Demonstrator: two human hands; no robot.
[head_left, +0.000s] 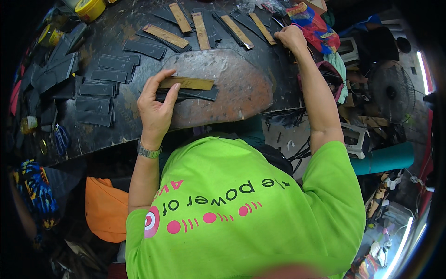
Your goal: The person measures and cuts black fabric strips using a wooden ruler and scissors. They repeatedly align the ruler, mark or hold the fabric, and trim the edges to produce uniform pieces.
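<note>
Over the slab point(248, 88), right edge bare, left fingers point(172, 94) pinch a tan strip point(196, 83); right fingers point(284, 35), grip unclear.

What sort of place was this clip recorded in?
Likely a small craft workshop, going by the scuffed dark worktable, the flat dark strips lying overlapped on it, and the worn, rounded slab at its near edge.

Left hand point(155, 108) loosely gripping, right arm point(320, 100) outstretched, right hand point(292, 39) curled

Tube lights point(423, 72) glare at right, the bowed rim fades to black, and a bottom-edge shape point(293, 271) is blurred
</note>
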